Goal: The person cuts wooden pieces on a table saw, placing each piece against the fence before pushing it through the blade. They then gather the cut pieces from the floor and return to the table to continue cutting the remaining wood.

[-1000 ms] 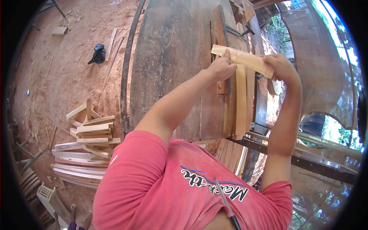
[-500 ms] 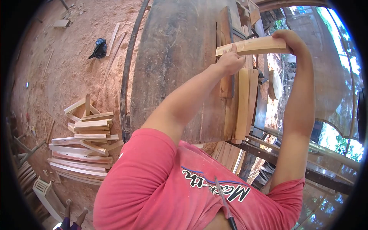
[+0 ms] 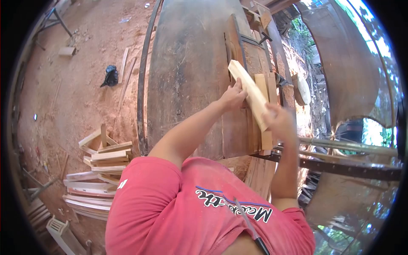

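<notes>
A pale, squared length of timber [image 3: 250, 91] lies slanted over the right side of the wooden bench [image 3: 182, 68], its far end pointing up and left. My left hand [image 3: 233, 97] grips its left side around the middle, with fingers against the wood. Near the close end, my right hand [image 3: 280, 121] is closed on the right edge, slightly smeared by motion. Beneath and beside the timber are other upright-edged wooden pieces [image 3: 272, 87] and a dark wooden strip [image 3: 236, 42] fixed along the bench.
Cut timber [image 3: 91, 187] is piled on the dirt floor at left, close to a pale plastic chair [image 3: 63, 233]. A black plastic bag [image 3: 110, 75] lies farther off. A dark metal rail [image 3: 348, 168] runs along the right. A pen-like tool [image 3: 250, 225] hangs before my shirt.
The timber has swung from nearly crosswise to a steep slant, its near end coming toward me. My right hand has moved down and left with it; my left hand has shifted left and closer.
</notes>
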`<state>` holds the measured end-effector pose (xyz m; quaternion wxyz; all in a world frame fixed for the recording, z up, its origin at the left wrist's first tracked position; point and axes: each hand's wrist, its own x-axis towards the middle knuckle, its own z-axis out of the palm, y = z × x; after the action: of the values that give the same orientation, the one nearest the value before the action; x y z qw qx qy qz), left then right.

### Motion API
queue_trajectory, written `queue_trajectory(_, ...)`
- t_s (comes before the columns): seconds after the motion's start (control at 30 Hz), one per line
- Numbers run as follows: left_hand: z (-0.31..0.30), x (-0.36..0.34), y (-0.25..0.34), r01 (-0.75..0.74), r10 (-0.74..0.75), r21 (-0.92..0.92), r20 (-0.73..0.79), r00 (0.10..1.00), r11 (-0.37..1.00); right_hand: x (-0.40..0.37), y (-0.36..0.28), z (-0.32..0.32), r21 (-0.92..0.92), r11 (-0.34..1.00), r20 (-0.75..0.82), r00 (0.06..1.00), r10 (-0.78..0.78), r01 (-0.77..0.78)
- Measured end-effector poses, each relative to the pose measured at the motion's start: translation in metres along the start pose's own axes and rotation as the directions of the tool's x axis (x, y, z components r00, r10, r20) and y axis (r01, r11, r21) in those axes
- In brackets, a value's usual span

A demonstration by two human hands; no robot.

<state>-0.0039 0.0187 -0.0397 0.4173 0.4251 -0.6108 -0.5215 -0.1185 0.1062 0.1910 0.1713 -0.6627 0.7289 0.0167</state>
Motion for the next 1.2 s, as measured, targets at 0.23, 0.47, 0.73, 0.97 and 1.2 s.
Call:
queue_trajectory(0.23, 0.021, -0.122, 0.05, 0.444, -0.452, 0.093, 0.268, 0.851, 0.891, -0.078, 0.05, 0.085, 0.163, 0.985, 0.211, 0.974, -0.087, 0.053)
queue_trajectory(0.47, -0.038, -0.219, 0.056, 0.458, -0.536, -0.452, -0.054, 0.842, 0.765, 0.037, 0.194, 0.103, 0.293, 0.955, -0.495, 0.849, 0.186, -0.039)
queue_trajectory(0.73, -0.155, -0.355, 0.006, 0.166, -0.53, -0.507, -0.763, 0.37, 0.846, 0.07, 0.233, 0.13, 0.042, 0.988, -0.283, 0.947, 0.155, -0.149)
queue_trajectory(0.97, -0.226, -0.481, -0.095, 0.644, -0.457, -0.338, -0.889, 0.021, 0.687, 0.06, 0.226, 0.113, 0.368, 0.928, -0.186, 0.983, 0.006, 0.064)
queue_trajectory(1.2, -0.242, -0.493, -0.156, 0.843, -0.491, -0.088, -0.843, 0.221, 0.531, -0.012, 0.171, 0.075, 0.459, 0.878, -0.168, 0.984, -0.062, 0.134)
